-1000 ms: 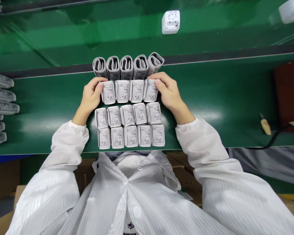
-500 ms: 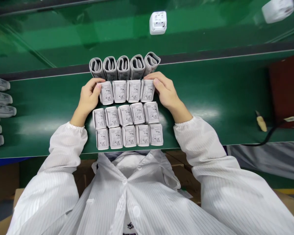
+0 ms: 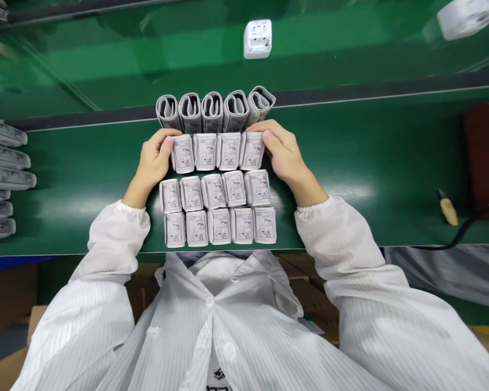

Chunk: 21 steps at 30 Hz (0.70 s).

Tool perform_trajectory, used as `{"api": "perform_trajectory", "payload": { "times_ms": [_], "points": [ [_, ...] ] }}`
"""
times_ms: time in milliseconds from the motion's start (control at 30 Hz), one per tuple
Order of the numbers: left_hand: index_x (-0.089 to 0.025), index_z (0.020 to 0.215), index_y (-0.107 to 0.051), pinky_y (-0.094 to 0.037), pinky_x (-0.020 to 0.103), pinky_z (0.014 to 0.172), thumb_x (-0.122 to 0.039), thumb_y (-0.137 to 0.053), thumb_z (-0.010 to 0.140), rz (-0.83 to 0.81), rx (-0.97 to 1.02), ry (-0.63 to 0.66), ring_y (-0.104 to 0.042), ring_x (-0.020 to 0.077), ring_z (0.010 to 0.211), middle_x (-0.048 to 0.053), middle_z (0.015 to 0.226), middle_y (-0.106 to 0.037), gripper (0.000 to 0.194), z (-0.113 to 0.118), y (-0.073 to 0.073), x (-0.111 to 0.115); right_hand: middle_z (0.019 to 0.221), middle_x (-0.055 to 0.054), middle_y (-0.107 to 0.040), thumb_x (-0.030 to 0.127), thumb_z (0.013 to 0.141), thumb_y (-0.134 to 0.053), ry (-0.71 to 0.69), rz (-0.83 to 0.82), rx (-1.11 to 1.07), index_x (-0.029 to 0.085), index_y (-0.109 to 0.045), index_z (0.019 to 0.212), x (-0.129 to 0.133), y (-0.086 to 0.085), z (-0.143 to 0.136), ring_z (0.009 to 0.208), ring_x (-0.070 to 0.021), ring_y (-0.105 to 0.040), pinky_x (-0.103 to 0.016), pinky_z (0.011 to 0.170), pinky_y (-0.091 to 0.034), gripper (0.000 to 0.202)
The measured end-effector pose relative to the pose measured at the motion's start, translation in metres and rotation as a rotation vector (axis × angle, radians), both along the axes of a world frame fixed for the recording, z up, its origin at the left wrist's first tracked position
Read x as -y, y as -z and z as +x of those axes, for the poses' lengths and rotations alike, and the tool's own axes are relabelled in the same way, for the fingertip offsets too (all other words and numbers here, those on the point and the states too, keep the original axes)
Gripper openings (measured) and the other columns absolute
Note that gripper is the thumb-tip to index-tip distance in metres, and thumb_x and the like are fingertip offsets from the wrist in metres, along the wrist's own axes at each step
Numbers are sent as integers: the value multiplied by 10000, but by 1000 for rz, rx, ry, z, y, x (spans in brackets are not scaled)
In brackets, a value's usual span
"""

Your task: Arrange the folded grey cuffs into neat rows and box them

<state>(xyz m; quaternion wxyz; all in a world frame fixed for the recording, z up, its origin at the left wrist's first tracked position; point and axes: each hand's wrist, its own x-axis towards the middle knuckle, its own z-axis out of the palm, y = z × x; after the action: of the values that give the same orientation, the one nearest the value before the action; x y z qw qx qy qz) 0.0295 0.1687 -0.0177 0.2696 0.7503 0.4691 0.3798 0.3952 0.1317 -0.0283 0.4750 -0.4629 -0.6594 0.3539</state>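
Note:
Several folded, printed white-grey bundles stand in rows in front of me. My left hand [image 3: 154, 158] presses its thumb and fingers on the leftmost bundle [image 3: 182, 154] of the upper row, and my right hand [image 3: 283, 150] grips the rightmost one [image 3: 252, 151]. Between them, two more bundles [image 3: 206, 152] are held in line. Behind this row, several rolled grey bundles [image 3: 212, 112] show their coiled ends; the right one leans. Nearer to me lie two further rows, a middle row [image 3: 214, 192] and a front row [image 3: 219, 227].
More grey bundles [image 3: 6, 178] are stacked at the left on the green table [image 3: 362, 157]. A white socket-like block [image 3: 257, 39] and a second white block [image 3: 465, 19] sit on the green surface beyond. At right are a small yellow-handled tool [image 3: 448, 210], a dark red box [image 3: 487, 157] and a black cable [image 3: 458, 234].
The hands and the gripped row have shifted slightly right in view, along with most nearby bundles. The far white socket block now appears slightly further left. Both hands keep their hold.

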Motion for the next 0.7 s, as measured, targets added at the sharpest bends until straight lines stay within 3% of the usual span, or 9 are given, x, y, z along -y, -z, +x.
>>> {"api": "perform_trajectory", "payload": {
  "times_ms": [333,700],
  "points": [
    [-257,1174,-790,-633,419,1022,-871,-337,1122,-58,15,-9,-789,260,1098,95,1139,-839,764,5,-7,5,1243,-78,-844,809,1103,-528,11,17,6,342,-845,1154,-1,9,2,1254,-322,-791,-553,1160,-632,567],
    [-251,1167,-789,-635,427,1024,-874,-322,1121,-78,20,1,-786,263,1093,102,1125,-832,781,6,-8,6,1254,-74,-848,841,1072,-551,32,-35,-15,355,-863,1136,4,-1,-1,1271,-345,-783,-581,1224,-606,580]
  ]
}}
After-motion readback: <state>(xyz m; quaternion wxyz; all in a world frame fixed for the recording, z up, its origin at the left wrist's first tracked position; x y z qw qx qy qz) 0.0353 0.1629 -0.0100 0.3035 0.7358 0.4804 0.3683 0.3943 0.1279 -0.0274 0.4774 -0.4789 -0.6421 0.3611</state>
